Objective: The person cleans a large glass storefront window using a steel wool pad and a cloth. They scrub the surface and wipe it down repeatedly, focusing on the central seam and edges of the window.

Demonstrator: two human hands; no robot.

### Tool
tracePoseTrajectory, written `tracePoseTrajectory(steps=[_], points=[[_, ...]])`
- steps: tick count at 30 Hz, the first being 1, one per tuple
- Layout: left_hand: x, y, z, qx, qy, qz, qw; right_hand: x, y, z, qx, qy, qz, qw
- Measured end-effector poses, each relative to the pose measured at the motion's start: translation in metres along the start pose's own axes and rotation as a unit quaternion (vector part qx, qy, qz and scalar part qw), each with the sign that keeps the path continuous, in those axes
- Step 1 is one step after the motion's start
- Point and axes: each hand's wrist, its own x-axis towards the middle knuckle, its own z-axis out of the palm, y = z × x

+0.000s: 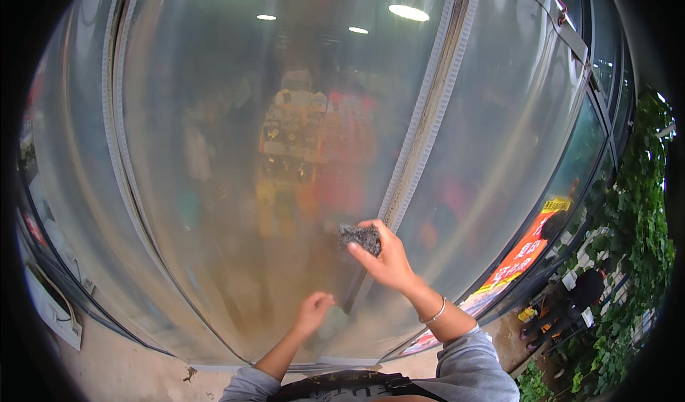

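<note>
A clear plastic door curtain [214,134] hangs before me, cloudy and brownish towards its lower part. Ribbed seam strips [423,113] run down between its panels, with dark specks along the right one. My right hand [389,260] grips a dark grey scouring pad [364,236], which looks like steel wool, beside the lower end of that strip. Lower and to the left is my left hand [313,312], its fingers curled close to the plastic. Whether it pinches the curtain is not visible. A pale greenish patch [334,322] shows next to it, too blurred to name.
Blurred goods on a display [291,150] show through the plastic. An orange banner [516,255] with writing is on the glass at right. Farther right are a person [583,289] in dark clothes and climbing vines [642,209]. Concrete ground [126,343] lies below the curtain.
</note>
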Motion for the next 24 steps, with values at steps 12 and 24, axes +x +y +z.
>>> tracePoseTrajectory(steps=[12, 24], points=[[-0.013, 0.133, -0.012, -0.274, -0.059, 0.086, 0.956, -0.045, 0.011, 0.072, 0.193, 0.059, 0.056, 0.978], [-0.01, 0.158, 0.007, -0.193, 0.167, 0.154, 0.955, -0.102, 0.024, 0.106, 0.504, -0.006, 0.266, 0.822]])
